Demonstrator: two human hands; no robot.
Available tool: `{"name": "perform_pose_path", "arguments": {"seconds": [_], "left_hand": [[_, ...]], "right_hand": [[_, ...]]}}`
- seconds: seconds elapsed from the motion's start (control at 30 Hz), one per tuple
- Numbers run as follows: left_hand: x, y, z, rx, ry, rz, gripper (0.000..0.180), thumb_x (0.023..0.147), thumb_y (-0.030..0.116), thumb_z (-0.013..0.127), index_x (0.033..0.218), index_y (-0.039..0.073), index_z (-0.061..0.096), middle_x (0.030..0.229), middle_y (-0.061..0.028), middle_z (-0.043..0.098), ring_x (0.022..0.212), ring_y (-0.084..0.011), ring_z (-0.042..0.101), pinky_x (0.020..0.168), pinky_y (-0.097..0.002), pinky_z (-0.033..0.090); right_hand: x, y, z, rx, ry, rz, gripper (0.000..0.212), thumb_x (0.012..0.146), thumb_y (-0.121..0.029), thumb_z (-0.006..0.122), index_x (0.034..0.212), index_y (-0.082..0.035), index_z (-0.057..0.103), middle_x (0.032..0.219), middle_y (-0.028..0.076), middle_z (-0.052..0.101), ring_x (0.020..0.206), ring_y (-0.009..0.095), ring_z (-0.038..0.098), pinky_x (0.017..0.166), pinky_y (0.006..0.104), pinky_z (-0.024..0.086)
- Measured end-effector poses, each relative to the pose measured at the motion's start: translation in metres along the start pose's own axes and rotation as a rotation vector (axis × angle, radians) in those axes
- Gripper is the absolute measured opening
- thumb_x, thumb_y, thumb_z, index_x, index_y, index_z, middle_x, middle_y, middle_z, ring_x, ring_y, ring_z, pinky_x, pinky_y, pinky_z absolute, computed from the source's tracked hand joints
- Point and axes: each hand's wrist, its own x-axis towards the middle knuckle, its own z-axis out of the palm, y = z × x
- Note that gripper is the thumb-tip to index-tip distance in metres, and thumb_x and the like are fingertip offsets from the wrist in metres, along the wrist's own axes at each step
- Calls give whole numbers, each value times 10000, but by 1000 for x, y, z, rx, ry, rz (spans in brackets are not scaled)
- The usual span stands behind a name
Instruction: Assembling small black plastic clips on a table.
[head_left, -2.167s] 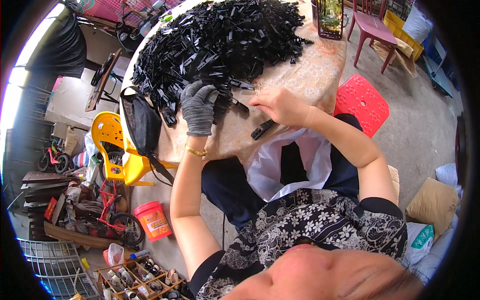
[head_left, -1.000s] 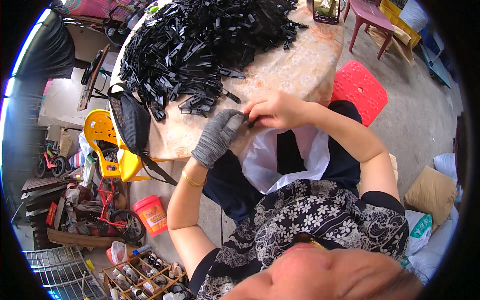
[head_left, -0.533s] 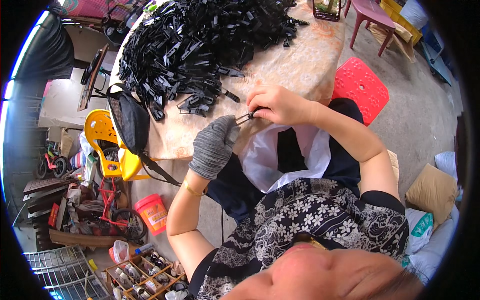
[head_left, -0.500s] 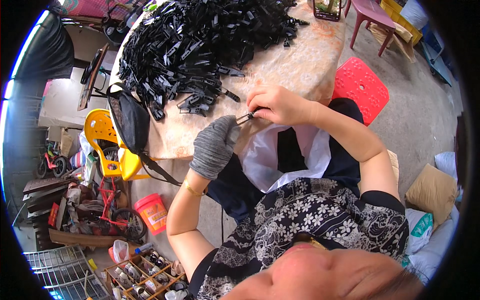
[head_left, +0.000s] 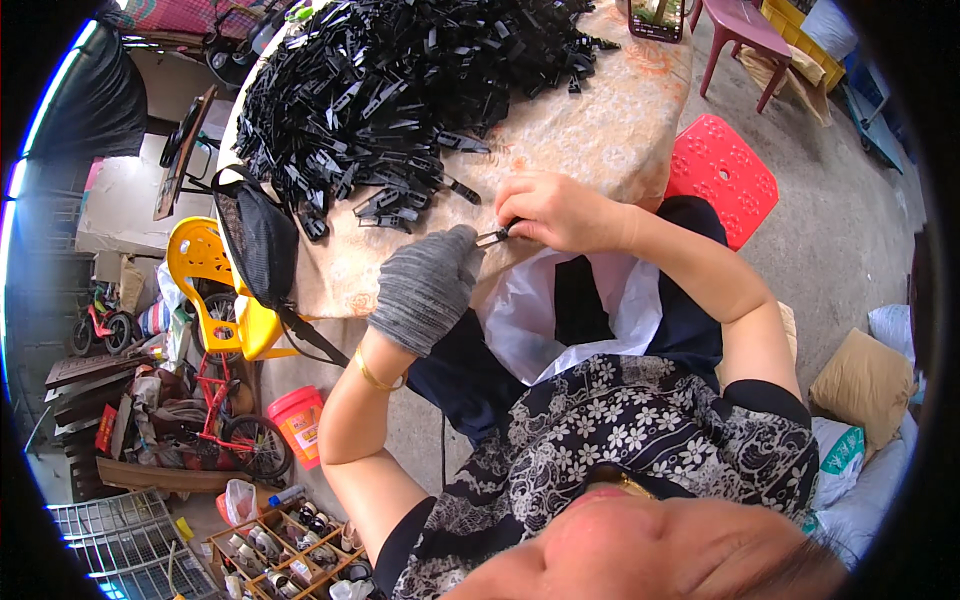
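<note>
The right hand (head_left: 560, 212) pinches the dark end of a small piece (head_left: 500, 236) between thumb and fingers; two thin prongs run from it to the gloved left hand (head_left: 425, 285), whose fingers are folded together around the other end, their tips partly hidden. The piece is just above the near edge of the table (head_left: 590, 125). Compared with half a second ago, the left hand is slightly farther left, while the right hand is almost where it was; in the earliest picture the left hand was at the pile (head_left: 400, 100).

That pile of black clips covers the table's far left part, on a patterned cloth. A phone (head_left: 656, 20) stands at the table's far right. Below the table's near edge, a white bag (head_left: 520, 330) lies over the lap. Left of the table are a yellow chair (head_left: 200, 255), a red bike (head_left: 212, 420) and a bucket (head_left: 298, 425); right of it, a red stool (head_left: 722, 180) and a maroon chair (head_left: 745, 38).
</note>
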Motion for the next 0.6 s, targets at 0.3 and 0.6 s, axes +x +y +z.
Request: {"name": "perform_pose_path", "arguments": {"seconds": [0.3,0.6], "left_hand": [[36,5,6,87,-156,128,229,812,239,626,843,19,568,680,-175,592,664,-345,607,599,-432,472],[38,0,17,76,-165,124,244,811,252,624,865,18,581,693,-179,605,658,-347,613,588,-426,477]], "right_hand": [[1,-7,-5,-141,7,-1,200,686,-108,697,824,-41,569,851,88,565,847,289,570,763,376,466],[-1,-11,5,-258,141,-87,171,688,-161,697,783,-65,592,794,76,546,790,280,569,712,384,460]]}}
